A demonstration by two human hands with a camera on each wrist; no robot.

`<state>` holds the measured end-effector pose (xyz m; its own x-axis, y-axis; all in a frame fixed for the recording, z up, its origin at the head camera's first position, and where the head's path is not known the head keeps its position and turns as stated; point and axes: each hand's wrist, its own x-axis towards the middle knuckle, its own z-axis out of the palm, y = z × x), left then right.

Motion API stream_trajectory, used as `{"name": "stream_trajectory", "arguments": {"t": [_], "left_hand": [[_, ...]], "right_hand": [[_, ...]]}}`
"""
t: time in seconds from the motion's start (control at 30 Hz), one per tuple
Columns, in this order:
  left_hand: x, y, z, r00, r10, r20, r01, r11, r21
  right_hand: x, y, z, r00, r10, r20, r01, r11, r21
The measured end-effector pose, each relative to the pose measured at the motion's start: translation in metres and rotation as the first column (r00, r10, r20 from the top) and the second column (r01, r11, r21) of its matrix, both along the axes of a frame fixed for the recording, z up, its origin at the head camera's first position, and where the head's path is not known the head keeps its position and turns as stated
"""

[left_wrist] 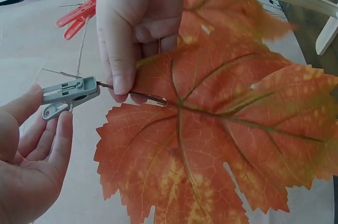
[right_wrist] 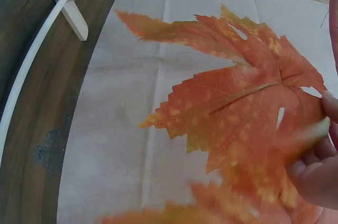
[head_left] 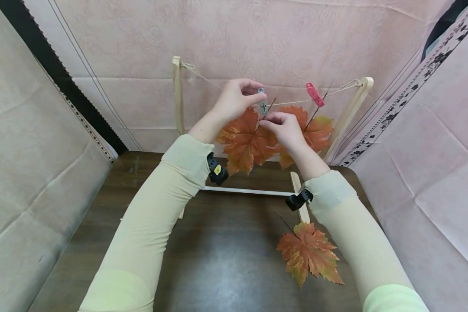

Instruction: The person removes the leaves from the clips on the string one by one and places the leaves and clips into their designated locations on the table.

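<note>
A grey clip (left_wrist: 69, 96) is pinched by the left hand (head_left: 234, 102) at the string (head_left: 296, 102), while a leaf's stem (left_wrist: 132, 93) is gripped by the right hand (head_left: 284, 130); the leaf could be dropped if poorly clamped.

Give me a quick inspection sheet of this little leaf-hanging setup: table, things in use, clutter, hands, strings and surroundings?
Surface: dark wooden table, worn pale in the middle.
Job's things: wooden rack with a string between its posts; grey clip at the stem of an orange leaf; a second leaf hangs from a pink clip.
Clutter: one spare leaf lying on the table.
Hands: left hand holds the grey clip; right hand pinches the leaf's stem.
Cables: nothing seen apart from the string.
Surroundings: pink cloth backdrop; beige cloth on the left.
</note>
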<state>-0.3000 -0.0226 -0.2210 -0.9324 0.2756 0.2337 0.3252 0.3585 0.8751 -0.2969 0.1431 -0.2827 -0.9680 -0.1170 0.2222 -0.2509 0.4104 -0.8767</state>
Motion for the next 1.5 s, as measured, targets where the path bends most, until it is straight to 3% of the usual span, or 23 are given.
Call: {"name": "stream_trajectory", "arguments": {"t": [0.3, 0.57, 0.8, 1.03, 1.23, 1.5], "left_hand": [[0.003, 0.001, 0.001, 1.0, 0.015, -0.023, -0.015, 1.0, 0.023], [0.005, -0.002, -0.001, 1.0, 0.023, 0.012, -0.025, 0.986, 0.164], [0.008, -0.006, 0.0, 0.998, -0.03, 0.057, 0.009, 0.94, 0.342], [0.01, -0.011, 0.004, 0.998, -0.037, 0.055, 0.01, 0.901, 0.435], [0.009, -0.019, 0.003, 0.997, -0.053, 0.055, 0.013, 0.828, 0.56], [0.011, -0.029, 0.001, 0.997, -0.047, 0.066, 0.0, 0.815, 0.58]], "right_hand": [[0.004, 0.003, 0.002, 1.0, -0.015, 0.007, 0.015, 1.0, 0.004], [0.009, 0.006, 0.004, 0.998, 0.021, -0.066, -0.018, 0.999, 0.034], [0.015, 0.008, 0.005, 0.996, 0.043, -0.075, -0.037, 0.996, 0.077], [0.018, 0.012, 0.005, 0.997, 0.051, -0.062, -0.045, 0.994, 0.095], [0.018, 0.014, 0.002, 0.994, 0.087, -0.072, -0.079, 0.991, 0.106], [0.02, 0.017, 0.0, 0.993, 0.116, -0.037, -0.11, 0.985, 0.133]]}}
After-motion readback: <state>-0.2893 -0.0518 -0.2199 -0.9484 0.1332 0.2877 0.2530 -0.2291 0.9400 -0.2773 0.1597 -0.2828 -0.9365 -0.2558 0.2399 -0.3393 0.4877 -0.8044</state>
